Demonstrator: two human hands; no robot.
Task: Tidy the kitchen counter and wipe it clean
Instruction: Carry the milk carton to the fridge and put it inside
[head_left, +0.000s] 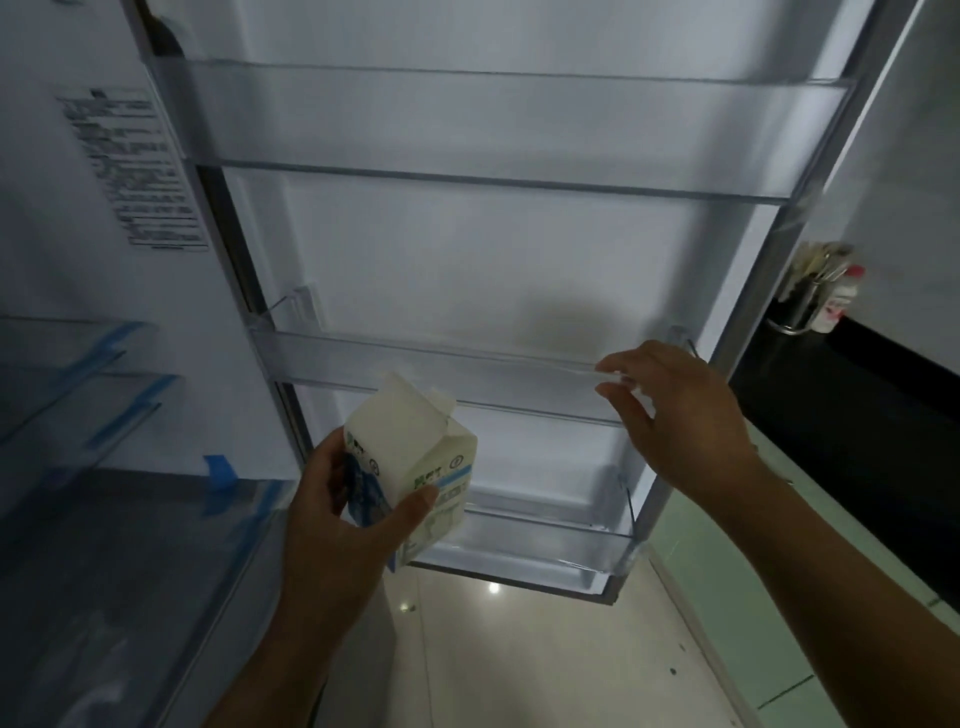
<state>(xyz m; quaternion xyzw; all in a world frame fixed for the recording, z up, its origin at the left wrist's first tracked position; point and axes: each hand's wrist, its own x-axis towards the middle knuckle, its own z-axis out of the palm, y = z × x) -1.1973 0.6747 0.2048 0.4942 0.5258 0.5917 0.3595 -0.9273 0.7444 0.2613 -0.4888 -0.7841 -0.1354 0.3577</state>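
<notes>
The left hand (332, 519) grips the milk carton (415, 457) nearly upright, its opened gable top pointing up toward the door shelf (415, 364), whose rim the right hand (685, 431) pinches.

From my remote seat, the white gable-top paperboard carton with blue print (410, 467) reads as matt, with only a faint sheen on its printed faces. The clear plastic door shelf (441, 371) is smooth and glossy, bright along its rim. Behind it the white moulded plastic door liner (467, 260) looks smooth and satin. The grey metal door edge (810, 208) has a dull sheen. I see matt blue tape strips (221, 470) on transparent fridge shelves (78, 374). The pale floor tiles (519, 649) are polished, mirroring a light. The cylindrical metal utensil holder (800, 312) shines, and the black counter (857, 395) looks smooth.
</notes>
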